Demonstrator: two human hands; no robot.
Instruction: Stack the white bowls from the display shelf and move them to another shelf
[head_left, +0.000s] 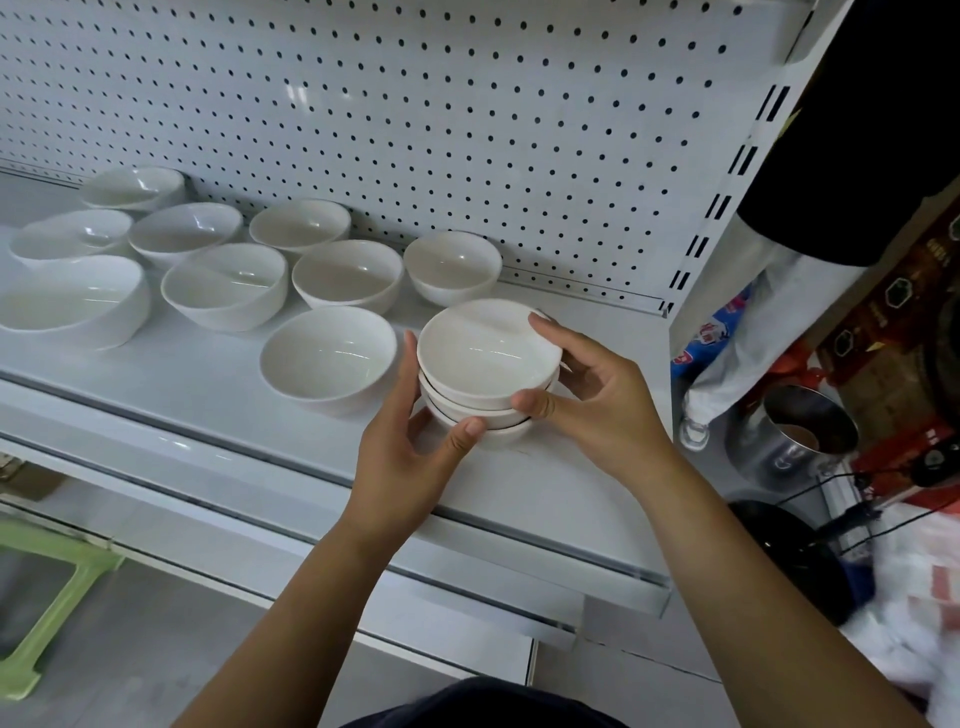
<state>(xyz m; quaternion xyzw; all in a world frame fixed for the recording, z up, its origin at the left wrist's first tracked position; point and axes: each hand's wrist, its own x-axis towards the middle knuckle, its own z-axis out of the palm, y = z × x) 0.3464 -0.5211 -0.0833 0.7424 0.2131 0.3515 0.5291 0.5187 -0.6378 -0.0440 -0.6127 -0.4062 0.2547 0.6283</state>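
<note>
Head view: left hand and right hand, fingers curled, grip the stacked bowls between them.

A white pegboard back panel dotted with dark holes fills the view from 9 to 1 o'clock, with a pale sheen of light near 11. A white slotted upright runs along its edge at 2 o'clock. Below the panel the white metal shelf deck slants from 9 towards 5 o'clock. At 8 o'clock a light green plastic stool stands on the grey floor. From 3 to 4 o'clock, past the upright, sit a steel pot, a brown printed cardboard box and white plastic bags
</note>
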